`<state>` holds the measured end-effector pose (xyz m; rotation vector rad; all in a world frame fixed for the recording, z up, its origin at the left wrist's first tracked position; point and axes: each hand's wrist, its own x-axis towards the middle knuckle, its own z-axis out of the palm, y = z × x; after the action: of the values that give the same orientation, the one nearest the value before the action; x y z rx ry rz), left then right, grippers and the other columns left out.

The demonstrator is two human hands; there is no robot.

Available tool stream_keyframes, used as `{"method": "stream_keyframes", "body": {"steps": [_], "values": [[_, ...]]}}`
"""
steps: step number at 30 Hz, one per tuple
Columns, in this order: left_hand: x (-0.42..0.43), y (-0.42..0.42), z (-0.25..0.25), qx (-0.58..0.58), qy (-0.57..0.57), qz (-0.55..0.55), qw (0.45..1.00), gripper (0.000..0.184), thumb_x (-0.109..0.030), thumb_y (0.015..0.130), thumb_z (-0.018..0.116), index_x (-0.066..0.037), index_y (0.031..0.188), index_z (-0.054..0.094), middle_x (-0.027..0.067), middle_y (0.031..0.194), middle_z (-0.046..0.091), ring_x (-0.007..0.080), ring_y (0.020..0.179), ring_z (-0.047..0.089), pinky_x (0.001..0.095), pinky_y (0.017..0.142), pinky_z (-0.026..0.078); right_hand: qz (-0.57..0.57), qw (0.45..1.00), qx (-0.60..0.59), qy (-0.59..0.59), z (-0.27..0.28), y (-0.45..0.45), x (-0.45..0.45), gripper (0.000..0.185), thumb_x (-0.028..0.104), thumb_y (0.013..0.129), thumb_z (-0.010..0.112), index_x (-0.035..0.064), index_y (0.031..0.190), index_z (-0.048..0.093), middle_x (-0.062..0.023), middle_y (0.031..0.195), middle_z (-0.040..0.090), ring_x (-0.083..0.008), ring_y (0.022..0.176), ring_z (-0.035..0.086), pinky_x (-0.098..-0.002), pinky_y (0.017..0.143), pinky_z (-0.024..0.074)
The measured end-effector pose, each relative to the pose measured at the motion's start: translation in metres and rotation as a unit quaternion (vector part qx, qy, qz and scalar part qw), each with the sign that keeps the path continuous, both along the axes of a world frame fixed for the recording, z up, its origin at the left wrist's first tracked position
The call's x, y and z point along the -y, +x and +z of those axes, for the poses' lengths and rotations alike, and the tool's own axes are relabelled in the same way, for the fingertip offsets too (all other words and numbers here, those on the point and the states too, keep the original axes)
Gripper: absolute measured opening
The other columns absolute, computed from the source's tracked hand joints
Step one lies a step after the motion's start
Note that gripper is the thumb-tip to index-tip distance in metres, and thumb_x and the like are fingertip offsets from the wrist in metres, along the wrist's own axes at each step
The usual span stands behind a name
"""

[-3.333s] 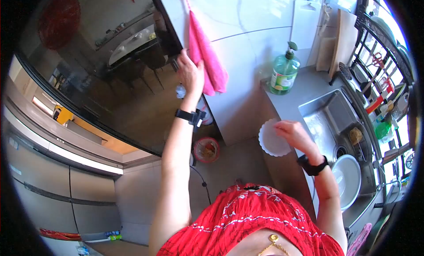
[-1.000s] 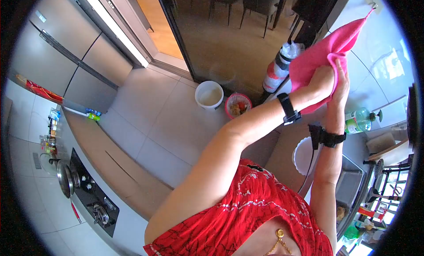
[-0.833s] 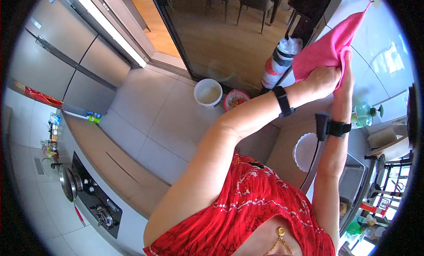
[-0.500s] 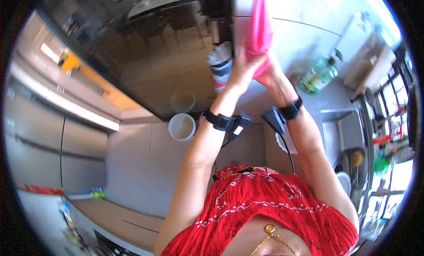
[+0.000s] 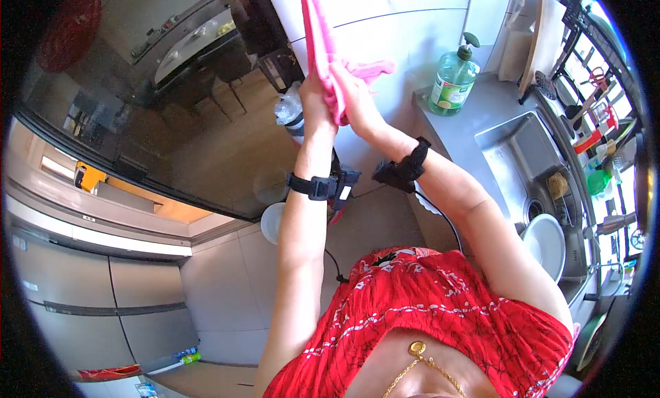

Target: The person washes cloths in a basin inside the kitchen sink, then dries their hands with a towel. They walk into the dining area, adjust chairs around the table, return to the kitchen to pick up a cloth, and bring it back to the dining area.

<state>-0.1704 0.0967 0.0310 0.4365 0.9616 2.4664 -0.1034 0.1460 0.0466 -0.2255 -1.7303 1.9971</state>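
Note:
A bright pink cloth is stretched upward from both hands near the white tiled wall, and a loose end of it sticks out to the right. My left hand grips it from the left side, with its fingers partly hidden. Closed over the cloth from the other side is my right hand. The two hands are close together at the cloth's lower end. A black strap with a small device sits on each wrist.
To the right, a green pump bottle stands on the grey counter beside a steel sink. A white basin rests at the sink. A dark glass door is at left, with a white bucket below.
Both hands and the pink cloth have shifted left in view as the camera turned. A loose end of the cloth now points right. More of the sink shows.

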Motion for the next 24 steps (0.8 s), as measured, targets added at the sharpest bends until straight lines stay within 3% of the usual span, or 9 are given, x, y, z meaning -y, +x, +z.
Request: {"method": "stream_keyframes", "body": {"steps": [3,5,7,9,11,13,15,19,24], "values": [[0.019,-0.016,-0.006,-0.085,0.006,-0.083,0.993,0.031,-0.03,0.086,0.054,-0.002,0.098,0.055,0.0061,0.087,0.058,0.0161,0.073,0.057,0.0266,0.064,0.048,-0.028,0.91,-0.008,0.414,0.03,0.023,0.0,0.053,0.05,0.081,0.056,0.0026,0.103,0.056,-0.0049,0.07,0.057,-0.0135,0.062,0.056,-0.0263,0.055,0.0473],[0.035,-0.023,-0.006,-0.16,-0.052,-0.13,0.977,0.036,-0.031,0.088,0.05,-0.002,0.108,0.05,0.0084,0.095,0.057,0.02,0.084,0.057,0.0312,0.073,0.048,0.031,0.87,-0.01,0.492,0.062,0.036,-0.01,0.057,0.052,0.08,0.055,-0.0019,0.098,0.055,-0.0166,0.082,0.062,-0.0282,0.076,0.062,-0.0376,0.068,0.049],[0.035,-0.018,-0.001,-0.115,0.047,-0.213,0.969,0.043,-0.034,0.088,0.049,-0.002,0.117,0.045,0.0094,0.104,0.055,0.0219,0.096,0.055,0.0341,0.083,0.047,0.234,0.969,-0.01,0.076,0.07,0.032,-0.033,0.037,0.039,0.084,0.055,0.0022,0.083,0.055,-0.0056,0.068,0.058,-0.0118,0.059,0.055,-0.0233,0.052,0.0437],[0.02,0.004,0.011,0.091,0.36,-0.429,0.824,0.048,-0.039,0.091,0.045,-0.004,0.123,0.04,0.0077,0.111,0.052,0.0193,0.106,0.052,0.0342,0.092,0.043,0.26,0.844,-0.142,-0.447,0.052,-0.011,-0.011,0.023,0.027,0.088,0.05,0.0059,0.08,0.054,-0.0035,0.065,0.056,-0.0102,0.056,0.052,-0.0231,0.051,0.0416],[0.021,0.03,0.006,0.048,0.124,-0.2,0.971,0.044,-0.037,0.092,0.044,-0.005,0.123,0.04,0.0055,0.112,0.052,0.016,0.104,0.052,0.0332,0.091,0.044,0.166,0.925,-0.141,-0.31,0.025,-0.019,-0.003,0.017,0.02,0.09,0.049,0.0056,0.091,0.057,0.0007,0.077,0.058,-0.0115,0.069,0.055,-0.023,0.065,0.0464],[0.016,0.03,-0.005,-0.085,0.038,-0.128,0.987,0.045,-0.035,0.091,0.048,-0.005,0.123,0.039,0.0049,0.112,0.051,0.013,0.1,0.052,0.03,0.084,0.046,-0.056,0.961,-0.188,0.193,0.016,-0.017,0.002,0.017,0.021,0.09,0.047,0.009,0.081,0.055,0.0004,0.069,0.053,-0.0108,0.064,0.051,-0.0222,0.058,0.0415],[0.017,0.038,0.002,-0.078,-0.005,-0.049,0.996,0.053,-0.034,0.086,0.058,-0.003,0.124,0.037,0.0071,0.113,0.049,0.0136,0.099,0.052,0.0279,0.082,0.046,0.154,0.927,-0.15,-0.306,0.009,0.018,0.015,0.021,0.019,0.089,0.05,0.0072,0.107,0.051,-0.004,0.094,0.054,-0.0125,0.085,0.051,-0.0264,0.072,0.0441],[0.013,0.035,-0.004,-0.185,-0.116,0.024,0.976,0.055,-0.031,0.082,0.063,-0.004,0.124,0.039,0.0055,0.113,0.05,0.0129,0.097,0.052,0.0279,0.082,0.045,0.186,0.889,-0.224,-0.354,-0.009,-0.011,-0.01,0.024,0.019,0.089,0.049,0.0052,0.108,0.053,-0.0066,0.095,0.057,-0.0156,0.087,0.053,-0.0283,0.075,0.0451],[0.021,0.034,0.023,-0.262,-0.216,0.063,0.939,0.067,-0.027,0.078,0.068,-0.002,0.129,0.033,0.0098,0.12,0.047,0.0196,0.104,0.05,0.0316,0.088,0.043,0.128,0.971,-0.151,-0.136,-0.005,0.001,-0.001,0.022,0.017,0.089,0.047,0.0047,0.105,0.055,-0.0082,0.092,0.059,-0.0177,0.084,0.055,-0.03,0.074,0.0456]]}}
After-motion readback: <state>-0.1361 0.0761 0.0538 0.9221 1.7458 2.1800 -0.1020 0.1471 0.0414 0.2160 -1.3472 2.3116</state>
